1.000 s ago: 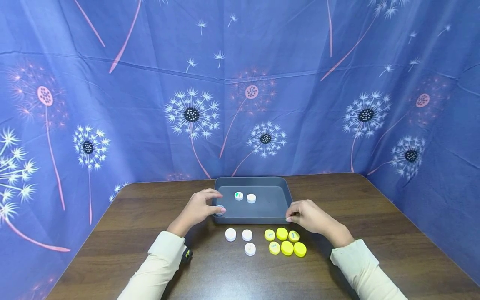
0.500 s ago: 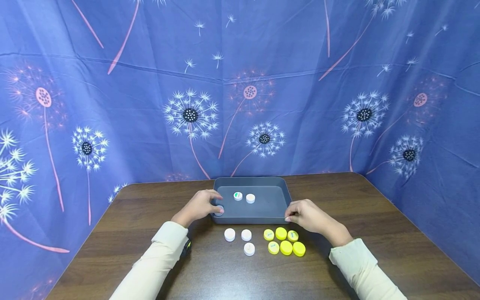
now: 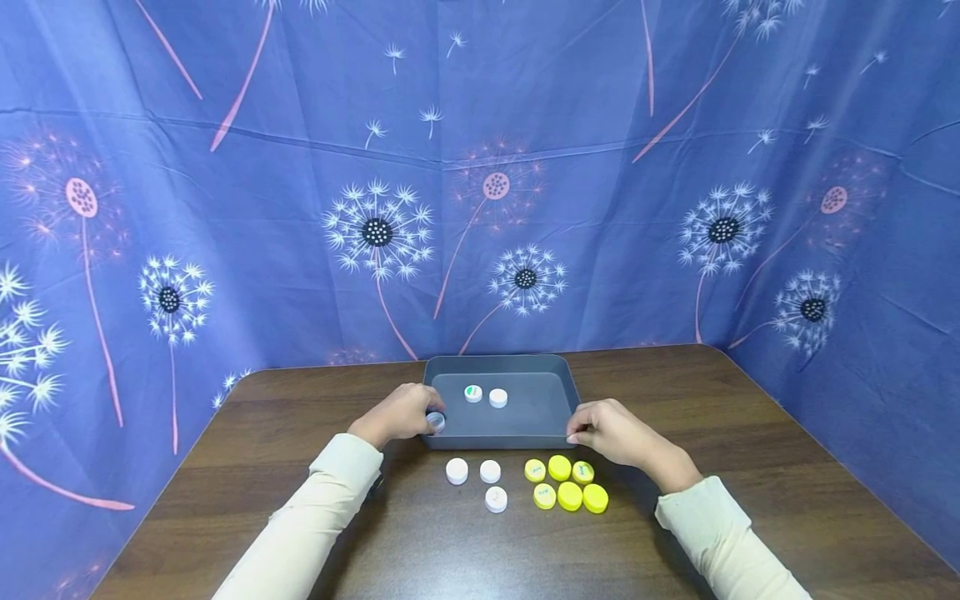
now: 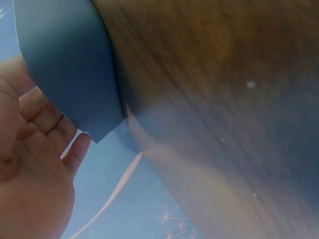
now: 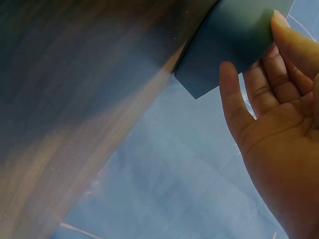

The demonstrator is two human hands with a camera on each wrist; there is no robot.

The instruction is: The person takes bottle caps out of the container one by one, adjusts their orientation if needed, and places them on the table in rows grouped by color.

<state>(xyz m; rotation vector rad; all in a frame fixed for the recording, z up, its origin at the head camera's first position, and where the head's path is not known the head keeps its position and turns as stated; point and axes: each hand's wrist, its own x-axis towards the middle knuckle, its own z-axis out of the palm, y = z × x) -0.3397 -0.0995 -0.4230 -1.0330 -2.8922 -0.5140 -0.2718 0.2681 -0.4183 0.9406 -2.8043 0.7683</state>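
A dark grey tray [image 3: 495, 442] lies at the back middle of the table. My left hand [image 3: 401, 414] holds the tray's left end, its fingers curled at the rim. In the left wrist view the tray's outer wall [image 4: 75, 64] hides some fingertips. Right beside this hand, inside the near left corner, lies a pale translucent cap [image 3: 435, 422]. A green-and-white cap [image 3: 472, 393] and a white cap [image 3: 498, 398] lie farther in. My right hand [image 3: 618, 433] pinches the near right corner; in the right wrist view its thumb [image 5: 286, 30] presses the wall.
In front of the tray, several white caps [image 3: 457, 472] lie loose on the brown wooden table [image 3: 315, 517]. To their right are several yellow caps [image 3: 570, 497], some with print on top. A blue cloth [image 3: 450, 208] with dandelion prints hangs behind and around the table.
The left hand's fingers have drawn in, and its thumb, earlier across the translucent cap, has gone out of sight. The right hand keeps its hold. The view has shifted slightly.
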